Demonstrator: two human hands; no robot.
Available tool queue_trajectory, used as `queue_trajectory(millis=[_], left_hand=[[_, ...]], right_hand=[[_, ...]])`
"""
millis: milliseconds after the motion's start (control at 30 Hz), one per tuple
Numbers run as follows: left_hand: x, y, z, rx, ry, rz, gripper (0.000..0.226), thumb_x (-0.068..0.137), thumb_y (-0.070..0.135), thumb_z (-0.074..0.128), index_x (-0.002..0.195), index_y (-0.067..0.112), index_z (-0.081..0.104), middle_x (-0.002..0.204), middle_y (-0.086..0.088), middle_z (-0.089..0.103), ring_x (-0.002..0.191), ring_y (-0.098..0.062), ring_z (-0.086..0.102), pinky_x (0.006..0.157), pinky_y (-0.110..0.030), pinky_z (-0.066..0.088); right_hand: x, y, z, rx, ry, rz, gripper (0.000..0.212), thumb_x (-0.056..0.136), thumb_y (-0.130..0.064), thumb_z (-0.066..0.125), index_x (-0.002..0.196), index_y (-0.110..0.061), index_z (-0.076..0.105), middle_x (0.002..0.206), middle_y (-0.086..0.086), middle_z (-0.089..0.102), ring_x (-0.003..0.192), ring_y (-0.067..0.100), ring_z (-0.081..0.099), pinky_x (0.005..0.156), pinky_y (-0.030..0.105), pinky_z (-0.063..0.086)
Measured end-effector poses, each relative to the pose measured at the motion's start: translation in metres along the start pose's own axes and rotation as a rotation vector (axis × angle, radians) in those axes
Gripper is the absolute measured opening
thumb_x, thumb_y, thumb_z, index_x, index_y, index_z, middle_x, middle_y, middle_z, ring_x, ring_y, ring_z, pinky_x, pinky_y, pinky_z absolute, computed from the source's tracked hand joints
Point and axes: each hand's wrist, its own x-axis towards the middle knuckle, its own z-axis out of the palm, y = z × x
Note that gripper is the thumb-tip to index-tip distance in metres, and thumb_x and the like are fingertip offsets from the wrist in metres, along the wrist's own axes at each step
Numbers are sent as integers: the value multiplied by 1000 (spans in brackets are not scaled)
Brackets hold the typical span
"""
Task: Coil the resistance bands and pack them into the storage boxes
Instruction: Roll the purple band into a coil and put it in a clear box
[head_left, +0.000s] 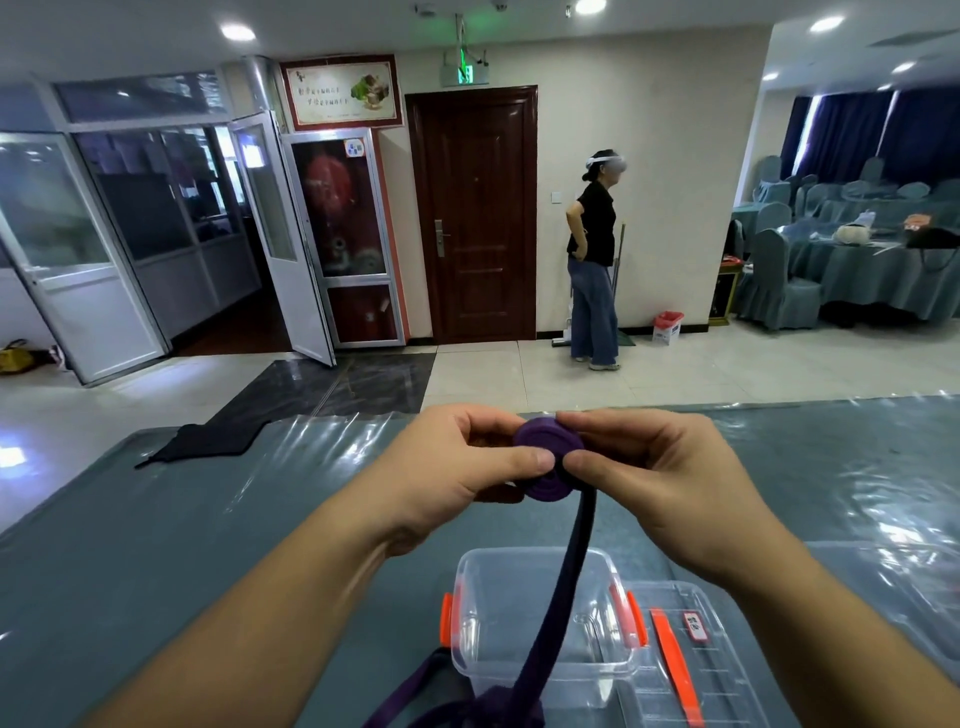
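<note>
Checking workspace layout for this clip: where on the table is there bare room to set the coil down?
Bare table stretches left of the left hand, up to the black cloth; another patch lies right of the right hand. It is crowded near the front edge: clear box, its lid and the loose purple band.

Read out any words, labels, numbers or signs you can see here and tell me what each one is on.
Nothing here can be read with certainty.
Framed poster above the glass door: Chinese characters, too blurred to read.
Green exit sign over the wooden door: glowing, no legible text.
Blue and white sticker on the glass door: too small.
Label on the clear lid: dark marks, unreadable.
White box on the floor: blue print, blurred.
</note>
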Motion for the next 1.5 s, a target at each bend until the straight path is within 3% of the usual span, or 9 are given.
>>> queue_trajectory(millis=[167,300,400,533,767,967,1100,1233,1500], left_hand=[[-2,2,5,-151,65,56,27,76,17,81,102,11,80,99,-13,79,91,-22,76,82,-31,62],[-4,-6,12,-337,100,-1,39,72,18,79,108,2,76,104,-18,78,93,-23,75,78,-28,61],[-4,-6,7,-131,61,-10,28,83,13,79,111,7,75,104,-14,79,96,-24,76,84,-35,62],[-3,2,-2,53,48,47,26,79,15,84,105,10,79,98,-11,80,92,-24,76,86,-33,62],[-7,-4,6,-338,56,-25,22,75,20,77,95,13,82,98,-10,79,88,-16,74,86,-29,59],[-9,1,-2,-38,18,-22,20,86,8,77,106,4,77,98,-16,78,86,-21,75,79,-32,63],[-9,6,-2,-84,78,52,23,83,16,78,104,9,78,97,-11,79,85,-17,75,74,-25,60],[-10,1,0,-242,70,8,24,75,26,77,96,14,81,97,-10,79,87,-16,73,80,-34,62],[-10,2,-10,13,-8,5,25,81,7,80,107,6,78,99,-13,80,93,-25,77,81,-29,62]], right_hand=[[2,-3,2,89,55,-50,44,76,-16,77,120,-16,73,107,4,80,104,21,76,92,35,61],[-2,6,8,193,114,-18,43,78,-5,75,120,-11,72,107,6,80,105,22,76,93,32,61],[-2,3,3,90,50,30,38,85,8,71,119,-11,73,106,3,80,103,18,76,94,29,59],[1,-7,-4,-36,-80,24,38,84,4,74,114,-20,75,106,-3,80,103,14,76,93,24,59],[0,2,5,105,66,-21,46,76,-13,77,122,-13,72,110,2,80,108,19,75,95,32,59],[2,-10,-3,-151,-121,27,35,87,0,74,115,-21,75,104,-10,80,101,8,76,92,21,58],[3,-10,2,-37,-9,-36,38,80,-10,79,117,-19,73,105,-2,80,103,15,76,93,30,60],[-2,-2,6,55,33,-43,47,76,-16,76,123,-16,71,110,-1,80,107,16,75,94,28,59],[6,-15,-6,-177,-131,44,39,83,-11,79,119,-23,73,103,-8,81,99,10,76,93,28,60]])
